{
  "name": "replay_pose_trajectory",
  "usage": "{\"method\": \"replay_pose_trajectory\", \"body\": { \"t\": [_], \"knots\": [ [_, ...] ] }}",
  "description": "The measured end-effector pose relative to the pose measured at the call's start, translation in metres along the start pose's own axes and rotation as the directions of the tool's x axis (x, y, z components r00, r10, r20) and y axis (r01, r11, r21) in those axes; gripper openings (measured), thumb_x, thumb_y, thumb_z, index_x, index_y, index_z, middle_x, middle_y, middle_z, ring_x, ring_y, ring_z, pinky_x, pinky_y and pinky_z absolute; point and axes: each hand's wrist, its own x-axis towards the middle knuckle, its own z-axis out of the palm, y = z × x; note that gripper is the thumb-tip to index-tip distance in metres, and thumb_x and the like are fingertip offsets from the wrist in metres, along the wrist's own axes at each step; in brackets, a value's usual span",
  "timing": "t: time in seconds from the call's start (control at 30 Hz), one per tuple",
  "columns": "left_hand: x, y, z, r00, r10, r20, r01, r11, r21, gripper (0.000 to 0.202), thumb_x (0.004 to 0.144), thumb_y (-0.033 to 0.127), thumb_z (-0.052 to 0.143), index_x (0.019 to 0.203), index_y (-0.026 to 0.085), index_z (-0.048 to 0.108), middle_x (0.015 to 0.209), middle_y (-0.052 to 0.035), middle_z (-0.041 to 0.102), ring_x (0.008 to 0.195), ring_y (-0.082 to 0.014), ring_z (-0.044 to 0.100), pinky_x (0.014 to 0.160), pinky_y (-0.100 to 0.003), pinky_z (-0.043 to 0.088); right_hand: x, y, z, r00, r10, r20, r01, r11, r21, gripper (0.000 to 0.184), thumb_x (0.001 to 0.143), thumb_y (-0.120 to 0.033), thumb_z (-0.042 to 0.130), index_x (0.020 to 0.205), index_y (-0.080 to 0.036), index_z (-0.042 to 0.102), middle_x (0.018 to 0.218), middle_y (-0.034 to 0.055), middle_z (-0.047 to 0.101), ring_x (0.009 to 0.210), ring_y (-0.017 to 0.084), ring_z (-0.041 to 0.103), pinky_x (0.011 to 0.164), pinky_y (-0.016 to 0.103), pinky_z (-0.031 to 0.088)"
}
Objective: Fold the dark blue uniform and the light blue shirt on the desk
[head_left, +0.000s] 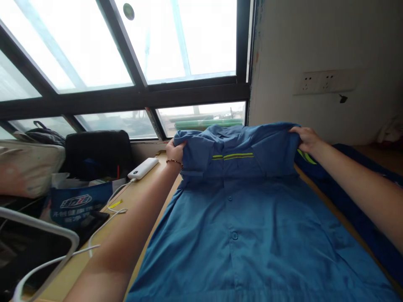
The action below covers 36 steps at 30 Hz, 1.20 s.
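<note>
Now one blue shirt [252, 226], two hands, left hand [175, 151], right hand [307, 139], gripping

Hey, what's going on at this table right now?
A person has a blue shirt spread buttons-up on a wooden table. The left hand grips the shirt's far left edge and the right hand grips the far right edge, with that end lifted and folded over so a yellow stripe shows. A white power bank with its cable lies to the left, near a black bag by the window.
</note>
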Motion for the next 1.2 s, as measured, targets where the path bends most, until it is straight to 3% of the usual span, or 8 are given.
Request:
{"method": "replay_pose_trajectory", "body": {
  "t": [0.2, 0.33, 0.4, 0.5, 0.67, 0.87, 1.03, 1.2],
  "knots": [
    [-0.090, 0.021, -0.066, 0.969, -0.207, 0.137, 0.214, 0.976, -0.044, 0.029, 0.058, 0.029, 0.063, 0.083, 0.013, 0.062, 0.076, -0.0036, 0.064, 0.074, -0.0185, 0.059, 0.075, -0.035, 0.048, -0.094, 0.029, -0.061, 0.940, 0.196, 0.279, -0.182, 0.980, -0.075, 0.013, 0.068, -0.017, 0.053, 0.080, -0.014, 0.056, 0.075, 0.0087, 0.064, 0.062, 0.016, 0.059, 0.064, 0.028, 0.046],
    [-0.160, 0.046, -0.137, 0.848, -0.327, 0.416, 0.246, 0.940, 0.237, 0.040, 0.060, 0.032, 0.062, 0.096, 0.015, 0.058, 0.082, -0.0045, 0.065, 0.079, -0.0219, 0.060, 0.074, -0.036, 0.049, -0.174, 0.054, -0.101, 0.854, 0.174, 0.491, 0.009, 0.938, -0.348, 0.012, 0.067, -0.025, 0.055, 0.078, -0.022, 0.058, 0.078, 0.0046, 0.063, 0.075, 0.022, 0.060, 0.068, 0.029, 0.048],
    [-0.187, 0.053, -0.172, 0.757, -0.367, 0.541, 0.100, 0.883, 0.459, 0.039, 0.063, 0.032, 0.060, 0.100, 0.020, 0.055, 0.088, -0.0026, 0.064, 0.080, -0.0204, 0.059, 0.073, -0.034, 0.049, -0.212, 0.066, -0.115, 0.776, 0.183, 0.603, 0.189, 0.845, -0.500, 0.011, 0.069, -0.026, 0.053, 0.078, -0.023, 0.058, 0.080, 0.0034, 0.063, 0.079, 0.023, 0.060, 0.070, 0.030, 0.048],
    [-0.209, 0.057, -0.203, 0.705, -0.213, 0.676, -0.324, 0.752, 0.575, 0.048, 0.067, 0.027, 0.055, 0.114, 0.025, 0.045, 0.099, -0.0032, 0.061, 0.088, -0.0193, 0.058, 0.083, -0.037, 0.044, -0.253, 0.075, -0.125, 0.768, 0.112, 0.630, 0.440, 0.623, -0.647, 0.033, 0.071, -0.026, 0.051, 0.103, -0.024, 0.053, 0.100, 0.0040, 0.060, 0.092, 0.023, 0.057, 0.078, 0.030, 0.048],
    [-0.215, 0.074, -0.189, 0.528, -0.034, 0.848, -0.784, 0.363, 0.503, 0.060, 0.069, 0.020, 0.052, 0.126, 0.026, 0.035, 0.114, -0.0088, 0.053, 0.107, -0.0246, 0.047, 0.099, -0.049, 0.022, -0.272, 0.067, -0.110, 0.641, -0.035, 0.767, 0.747, 0.258, -0.613, 0.061, 0.073, -0.014, 0.043, 0.131, -0.024, 0.027, 0.120, 0.0050, 0.049, 0.105, 0.020, 0.050, 0.089, 0.034, 0.043],
    [-0.224, 0.081, -0.141, 0.381, -0.197, 0.903, -0.854, 0.300, 0.426, 0.050, 0.071, 0.015, 0.047, 0.121, 0.021, 0.040, 0.100, -0.0093, 0.058, 0.091, -0.0210, 0.055, 0.078, -0.033, 0.042, -0.272, 0.075, -0.087, 0.518, -0.092, 0.851, 0.846, -0.094, -0.525, 0.054, 0.072, -0.003, 0.035, 0.124, -0.019, 0.039, 0.089, 0.0058, 0.061, 0.077, 0.019, 0.058, 0.069, 0.035, 0.049],
    [-0.222, 0.084, -0.138, 0.451, -0.215, 0.866, -0.803, 0.326, 0.499, 0.019, 0.076, 0.015, 0.040, 0.088, 0.019, 0.054, 0.072, -0.0050, 0.060, 0.066, -0.0166, 0.057, 0.060, -0.026, 0.044, -0.278, 0.058, -0.084, 0.605, -0.225, 0.764, 0.767, -0.095, -0.635, 0.044, 0.062, -0.001, 0.039, 0.099, -0.017, 0.056, 0.089, 0.0071, 0.060, 0.081, 0.020, 0.057, 0.066, 0.031, 0.049],
    [-0.234, 0.113, -0.186, 0.482, 0.108, 0.869, -0.826, 0.387, 0.410, 0.022, 0.077, 0.017, 0.035, 0.078, 0.023, 0.057, 0.064, -0.0033, 0.058, 0.060, -0.0140, 0.056, 0.059, -0.025, 0.045, -0.322, 0.033, -0.112, 0.643, -0.259, 0.721, 0.741, -0.029, -0.671, 0.054, 0.055, -0.003, 0.041, 0.101, -0.025, 0.056, 0.095, 0.0057, 0.059, 0.090, 0.025, 0.055, 0.072, 0.037, 0.048]
  ]
}}
